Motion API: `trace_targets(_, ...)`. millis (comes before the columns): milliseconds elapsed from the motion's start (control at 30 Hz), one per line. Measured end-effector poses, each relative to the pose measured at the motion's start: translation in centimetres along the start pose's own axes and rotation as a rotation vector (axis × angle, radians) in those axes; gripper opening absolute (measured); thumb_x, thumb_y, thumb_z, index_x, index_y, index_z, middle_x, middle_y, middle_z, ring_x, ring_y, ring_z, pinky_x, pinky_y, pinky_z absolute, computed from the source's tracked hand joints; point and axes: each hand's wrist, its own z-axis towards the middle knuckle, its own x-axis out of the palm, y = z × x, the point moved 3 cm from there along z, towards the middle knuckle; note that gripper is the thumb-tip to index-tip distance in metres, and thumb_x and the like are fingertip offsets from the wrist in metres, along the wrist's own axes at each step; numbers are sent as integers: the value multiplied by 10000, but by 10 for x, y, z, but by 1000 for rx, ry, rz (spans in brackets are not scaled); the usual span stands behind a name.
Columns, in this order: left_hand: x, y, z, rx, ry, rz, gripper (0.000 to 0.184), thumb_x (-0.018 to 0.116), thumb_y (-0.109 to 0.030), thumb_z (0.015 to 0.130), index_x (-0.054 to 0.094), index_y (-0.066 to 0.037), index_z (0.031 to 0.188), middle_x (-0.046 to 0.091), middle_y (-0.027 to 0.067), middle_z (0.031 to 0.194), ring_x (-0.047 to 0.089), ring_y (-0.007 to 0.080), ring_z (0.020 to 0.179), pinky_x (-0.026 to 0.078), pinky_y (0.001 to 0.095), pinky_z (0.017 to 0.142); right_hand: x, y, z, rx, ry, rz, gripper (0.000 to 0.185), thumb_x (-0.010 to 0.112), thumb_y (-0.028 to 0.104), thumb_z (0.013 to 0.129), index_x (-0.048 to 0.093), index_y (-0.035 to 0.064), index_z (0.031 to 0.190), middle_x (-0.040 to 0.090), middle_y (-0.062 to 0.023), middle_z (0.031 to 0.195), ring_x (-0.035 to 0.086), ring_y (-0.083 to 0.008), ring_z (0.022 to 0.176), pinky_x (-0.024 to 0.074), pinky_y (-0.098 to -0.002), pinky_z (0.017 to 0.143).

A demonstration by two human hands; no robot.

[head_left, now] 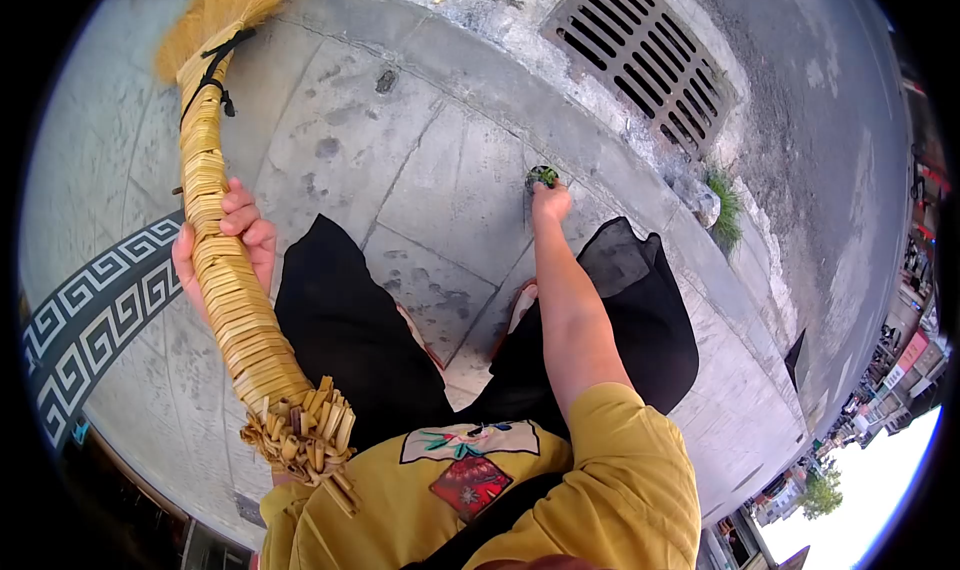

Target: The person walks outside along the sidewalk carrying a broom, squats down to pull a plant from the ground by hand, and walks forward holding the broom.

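My left hand (233, 232) is wrapped round the thick woven handle of a straw broom (215, 205), on the left. The broom's bristles point to the upper left and its cut stalk end lies near my yellow shirt. My right arm reaches down between my knees. At its end my right hand (551, 202) is closed at a small dark round thing with green in it (542, 176), low over the pavement. The fingertips are partly hidden behind the hand.
Grey paving (430, 190) lies below me, with a curb beyond it. A metal drain grate (640, 55) is at the upper right. Beside the curb are a stone (697, 200) and a grass tuft (724, 210). A patterned band (110, 310) crosses the left.
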Motion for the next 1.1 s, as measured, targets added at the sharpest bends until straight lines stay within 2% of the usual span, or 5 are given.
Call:
trace_targets(367, -5, 21, 14, -50, 3, -21, 521, 533, -204, 734, 311, 69, 1119, 439, 109, 923, 476, 160, 770, 362, 297, 676, -1, 11, 6, 23, -82, -133, 303, 630, 266, 657, 614, 76, 892, 610, -156, 826, 589, -267, 789, 455, -346, 697)
trace_targets(567, -5, 28, 17, -68, -35, -26, 492, 535, -207, 734, 340, 61, 1098, 455, 109, 934, 481, 160, 766, 370, 295, 673, 17, -7, 25, -31, -54, -134, 246, 594, 220, 693, 620, 92, 902, 615, -115, 664, 601, -191, 587, 465, -318, 574)
trace_targets(633, -4, 27, 15, -69, -34, -28, 474, 532, -204, 740, 349, 59, 1088, 468, 111, 931, 487, 164, 770, 374, 295, 674, 17, -12, 24, -38, -46, 137, 157, 589, 153, 711, 622, 44, 819, 580, -92, 542, 552, -131, 467, 440, -290, 475)
trace_targets(867, 4, 28, 13, -60, -57, -6, 509, 519, -175, 744, 301, 68, 1135, 432, 112, 947, 477, 162, 777, 365, 303, 679, -32, 23, 34, -47, 258, 663, 129, 571, 55, 759, 533, -41, 836, 542, -58, 589, 503, -106, 456, 395, -207, 405)
trace_targets(1100, -7, 24, 12, -109, -44, -6, 492, 535, -166, 744, 317, 62, 1122, 438, 109, 946, 481, 162, 783, 377, 299, 684, -127, 63, 97, 5, 6, 1032, 151, 559, 127, 768, 558, 14, 867, 563, -37, 667, 530, -106, 534, 413, -222, 421)
